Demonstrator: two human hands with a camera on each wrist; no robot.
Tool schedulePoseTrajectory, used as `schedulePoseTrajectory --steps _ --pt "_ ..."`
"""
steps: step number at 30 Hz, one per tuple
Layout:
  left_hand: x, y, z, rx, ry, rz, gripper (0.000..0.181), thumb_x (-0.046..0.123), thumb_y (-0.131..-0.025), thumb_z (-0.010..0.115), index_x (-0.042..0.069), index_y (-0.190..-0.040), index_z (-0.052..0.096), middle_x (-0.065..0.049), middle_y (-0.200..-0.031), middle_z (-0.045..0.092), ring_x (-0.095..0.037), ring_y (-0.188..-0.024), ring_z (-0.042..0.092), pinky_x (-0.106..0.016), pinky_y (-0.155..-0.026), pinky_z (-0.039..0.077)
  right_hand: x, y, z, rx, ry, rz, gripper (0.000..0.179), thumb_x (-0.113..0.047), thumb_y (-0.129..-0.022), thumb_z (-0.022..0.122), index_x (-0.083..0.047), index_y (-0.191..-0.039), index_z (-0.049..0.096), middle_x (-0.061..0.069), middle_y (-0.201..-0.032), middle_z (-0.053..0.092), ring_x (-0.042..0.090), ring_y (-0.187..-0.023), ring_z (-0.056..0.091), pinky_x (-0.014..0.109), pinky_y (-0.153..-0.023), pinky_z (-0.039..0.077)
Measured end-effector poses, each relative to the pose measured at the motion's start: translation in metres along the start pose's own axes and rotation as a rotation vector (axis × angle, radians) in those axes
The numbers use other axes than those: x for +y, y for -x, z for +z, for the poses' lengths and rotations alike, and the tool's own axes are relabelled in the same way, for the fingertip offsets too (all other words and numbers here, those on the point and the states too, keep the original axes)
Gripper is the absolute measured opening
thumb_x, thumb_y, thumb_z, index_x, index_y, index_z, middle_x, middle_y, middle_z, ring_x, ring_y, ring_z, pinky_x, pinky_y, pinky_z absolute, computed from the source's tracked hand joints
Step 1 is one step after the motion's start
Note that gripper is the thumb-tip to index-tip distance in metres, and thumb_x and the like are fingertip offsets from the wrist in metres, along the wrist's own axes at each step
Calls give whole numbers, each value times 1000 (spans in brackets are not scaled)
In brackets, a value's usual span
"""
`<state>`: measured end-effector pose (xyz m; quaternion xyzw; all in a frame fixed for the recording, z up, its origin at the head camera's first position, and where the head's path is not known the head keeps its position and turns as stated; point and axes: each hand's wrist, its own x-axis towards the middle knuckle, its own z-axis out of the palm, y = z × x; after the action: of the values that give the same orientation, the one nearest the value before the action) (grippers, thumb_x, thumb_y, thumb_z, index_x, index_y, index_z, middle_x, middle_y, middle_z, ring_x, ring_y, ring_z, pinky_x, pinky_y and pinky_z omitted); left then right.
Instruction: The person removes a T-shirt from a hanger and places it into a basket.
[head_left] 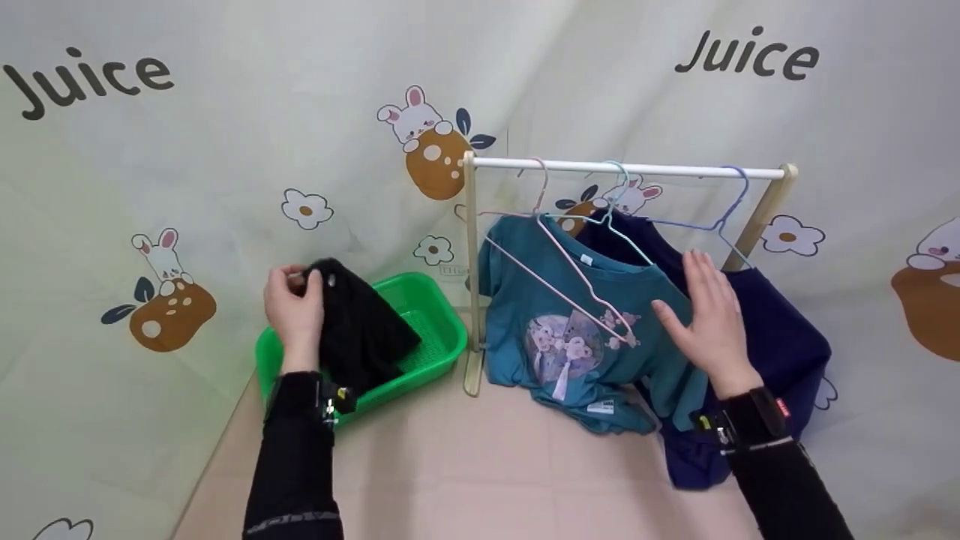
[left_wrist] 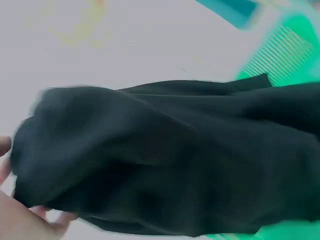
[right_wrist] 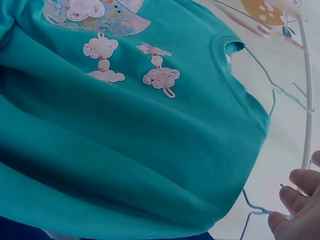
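Note:
My left hand (head_left: 295, 311) pinches the top of a black cloth garment (head_left: 360, 322) between thumb and fingers. The garment hangs in folds from that grip, its lower part inside a green basket (head_left: 444, 337). My right hand (head_left: 712, 326) is raised with fingers straight, beside the shoulder of a teal T-shirt (head_left: 517, 300) and in front of a navy garment (head_left: 780, 322). In the right wrist view its fingertips (right_wrist: 304, 181) hold nothing. The T-shirt hangs on a mint hanger (head_left: 606, 218), the navy garment on a blue hanger (head_left: 720, 223). A bare pink hanger (head_left: 538, 213) dangles before the T-shirt.
A small rack with a white rail (head_left: 660, 171) and wooden posts (head_left: 474, 300) carries the hangers. It stands right of the basket on a pale pink tabletop (head_left: 480, 465). Behind everything hangs a printed curtain (head_left: 300, 135) with rabbits and flowers.

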<state>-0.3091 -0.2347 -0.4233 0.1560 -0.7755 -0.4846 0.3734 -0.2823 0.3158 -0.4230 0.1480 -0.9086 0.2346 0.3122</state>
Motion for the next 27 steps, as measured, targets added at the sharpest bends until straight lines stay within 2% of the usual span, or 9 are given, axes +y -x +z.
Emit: schedulePoseTrajectory --steps 4,8,13,20,27 --pt "-37 13 1 -192 -212 -55 39 20 -99 58 0 -133 54 -25 -124 55 -40 -117 49 -52 -99 36 0 -9 1 -64 -3 32 77 -43 -97 61 -3 -155 30 22 -157 31 38 -146 23 58 -116 15" --pt "-56 26 6 -285 -319 -52 48 23 -99 57 2 -140 49 -27 -132 51 -44 -123 44 -59 -99 36 -1 -20 5 -129 4 38 76 -42 -97 60 -2 -154 29 23 -156 31 42 -143 25 60 -114 17" --pt "-65 40 14 -347 -357 -26 50 27 -99 57 3 -142 48 -29 -139 45 -48 -128 39 -66 -98 34 -2 -32 12 -176 12 54 76 -43 -98 59 -4 -155 28 23 -155 32 43 -142 26 61 -113 19" --pt "-70 57 23 -404 -369 1 51 26 -100 57 4 -144 46 -28 -140 44 -48 -130 37 -66 -100 32 -9 -45 18 -208 1 75 75 -42 -98 59 -5 -156 27 22 -156 32 42 -143 27 62 -113 20" --pt "-73 75 38 -503 -403 70 64 29 -99 57 5 -153 34 -27 -150 36 -48 -135 31 -68 -104 26 -15 -54 19 -239 -13 97 76 -45 -99 56 -5 -156 26 23 -156 31 43 -143 26 60 -113 20"
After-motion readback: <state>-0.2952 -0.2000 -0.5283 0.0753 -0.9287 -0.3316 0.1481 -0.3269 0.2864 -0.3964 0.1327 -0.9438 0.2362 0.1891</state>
